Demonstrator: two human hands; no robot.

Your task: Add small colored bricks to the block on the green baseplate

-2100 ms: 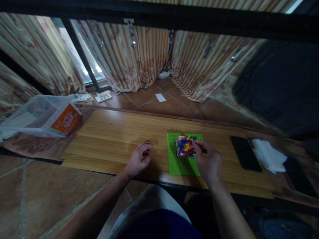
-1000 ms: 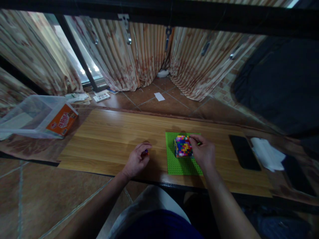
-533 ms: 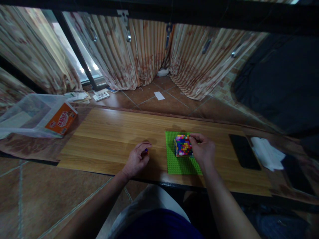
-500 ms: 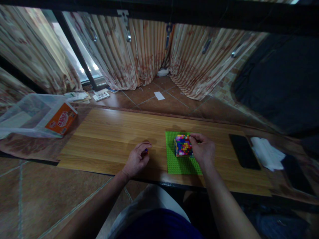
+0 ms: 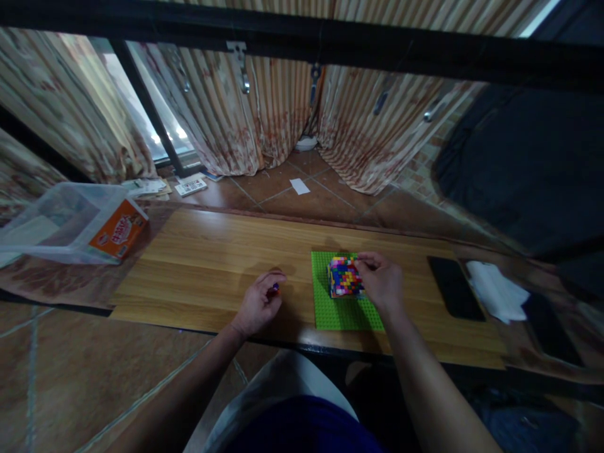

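Just left of the frame's centre, the person's left hand (image 5: pixel 260 302) is loosely curled around small bricks (image 5: pixel 276 287), dark blue and orange showing between thumb and fingers. Right of centre, the multicoloured brick block (image 5: pixel 345 278) sits on the green baseplate (image 5: pixel 349 319), toward its upper part. The right hand (image 5: pixel 380 282) has thumb and fingertips brought together at the block's upper right corner; whether a brick is pinched there cannot be told. Handling it well would likely mean lining up studs first, pressing straight down, and keeping sideways force off the stacked walls; the left hand could brace the baseplate if it slides.

A clear plastic bin (image 5: pixel 70 217) stands at the left edge. The wood-grain board (image 5: pixel 207 251) spans the middle, with a dark flat slab (image 5: pixel 455 288) lying at its right and a white bundle (image 5: pixel 496 290) beyond. Behind, patterned curtains (image 5: pixel 278 119) hang across the upper frame above the brown tiled floor (image 5: pixel 344 182).
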